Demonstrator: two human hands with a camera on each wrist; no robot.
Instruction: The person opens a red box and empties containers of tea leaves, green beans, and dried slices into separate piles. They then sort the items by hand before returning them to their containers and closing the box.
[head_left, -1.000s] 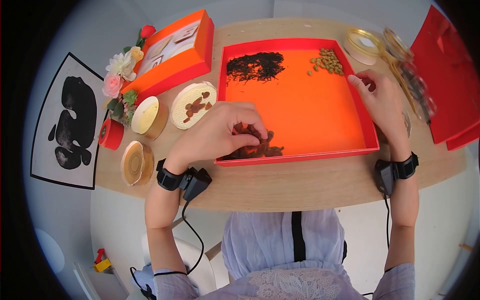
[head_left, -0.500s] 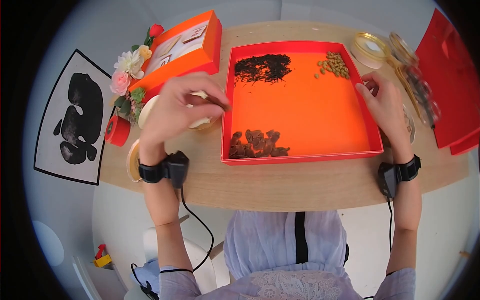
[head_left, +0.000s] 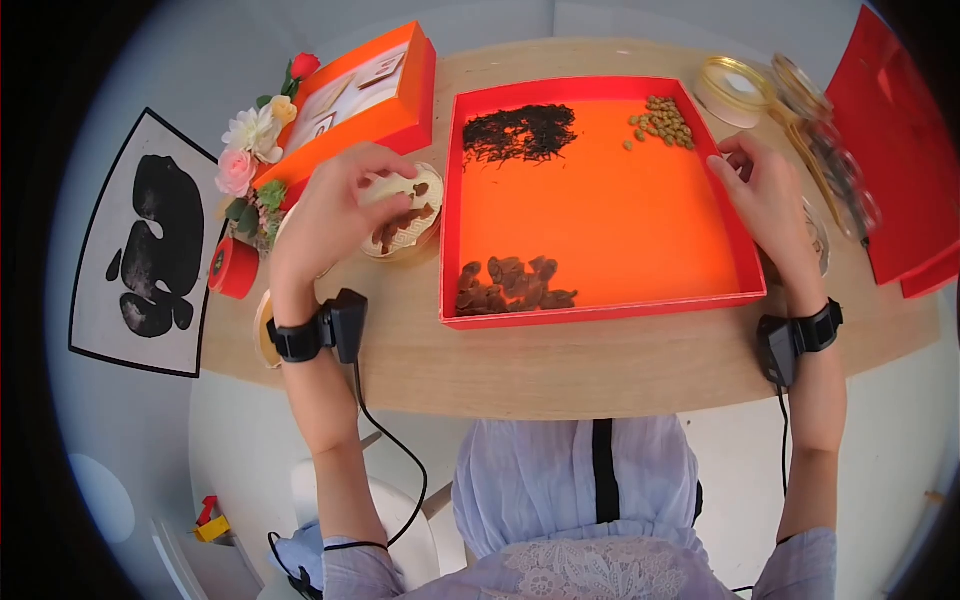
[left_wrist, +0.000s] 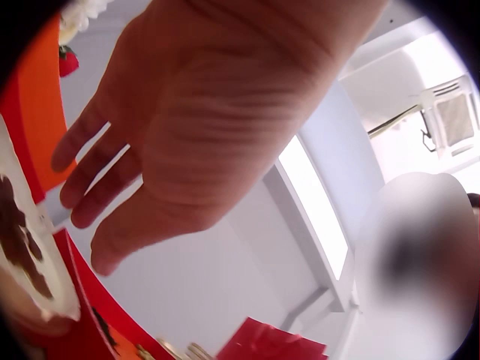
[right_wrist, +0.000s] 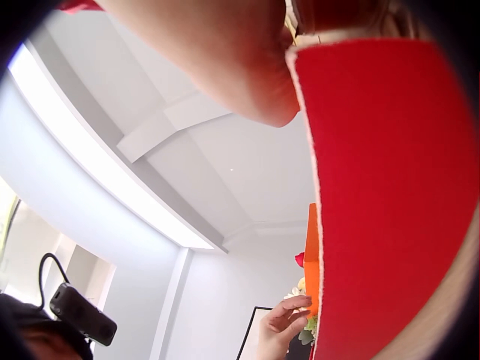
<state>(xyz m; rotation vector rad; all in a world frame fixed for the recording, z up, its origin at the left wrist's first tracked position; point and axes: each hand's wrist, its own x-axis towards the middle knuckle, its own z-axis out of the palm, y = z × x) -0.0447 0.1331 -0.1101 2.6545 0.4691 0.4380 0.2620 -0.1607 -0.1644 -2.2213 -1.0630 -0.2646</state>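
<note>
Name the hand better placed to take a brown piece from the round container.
Probably the left hand: open, at the round container of brown pieces. The right hand is across the red-walled tray, near its right wall.

At far left of the wooden table (head_left: 600, 372), an orange-and-red box (head_left: 412, 85), tilted, pale inside with small flat pieces; flowers (head_left: 255, 136) in white, pink, peach and red just beside it, a round red container (head_left: 234, 270) near their foot. Further left, a black-edged panel (head_left: 90, 270) bearing dark rounded shapes; opposite, at the table's right end, a large red folder-like item (head_left: 895, 150). Below left, a white chair (head_left: 395, 525), partly hidden, and a small red-and-yellow object (head_left: 211, 528).
</note>
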